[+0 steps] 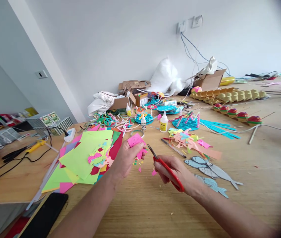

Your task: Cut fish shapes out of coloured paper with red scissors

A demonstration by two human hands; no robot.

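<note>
A piece of pink paper (pixel 135 141) is pinched in my left hand (pixel 127 156), its thumb lying over the front. My right hand (pixel 171 168) grips red-handled scissors (pixel 171 177), whose dark blades point up and left toward the paper without touching it. Small pink scraps (pixel 154 172) and tiny green and yellow bits lie on the table below. To the left, a pile of small cut paper shapes (pixel 99 157) rests on stacked coloured sheets (pixel 86 148). Grey-blue paper fish (pixel 213 170) lie to the right of my right hand.
Glue bottles (pixel 163 123) stand behind my hands, near blue decorated pieces (pixel 186 122). A pen (pixel 173 148) and paper offcuts (pixel 190 140) lie at the right. Egg cartons (pixel 229 96) sit farther back. A black phone (pixel 46 215) is at the front left.
</note>
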